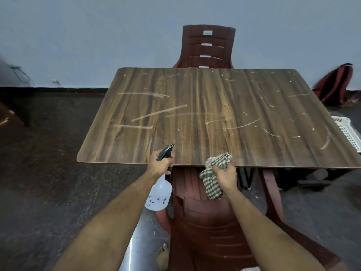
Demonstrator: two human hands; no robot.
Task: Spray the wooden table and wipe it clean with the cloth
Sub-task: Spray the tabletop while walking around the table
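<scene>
A: What does the bench (pixel 205 114) look like?

B: A dark wood-grain top with rounded corners, marked all over with pale streaks and short scratches; the longest streaks run across its left half.

A: And the spray bottle (pixel 160 194)?

B: The left hand (pixel 160 163) grips it at the neck, fingers wrapped round the dark trigger head, nozzle pointing over the near edge of the bench. The translucent white body hangs below the edge, with small blue prints on it.

A: The cloth (pixel 214 177)?

B: Green-and-white checked, bunched in the right hand (pixel 224 173), fingers clenched round it. The top of it lies at the near edge of the bench; the rest dangles below.

A: Anything else around?

B: A brown plastic chair (pixel 208 47) beyond the far edge, another chair (pixel 211 222) beneath the hands, a white basket (pixel 349 133) at the right, and a red-and-black bag (pixel 336 85) against the wall.
</scene>
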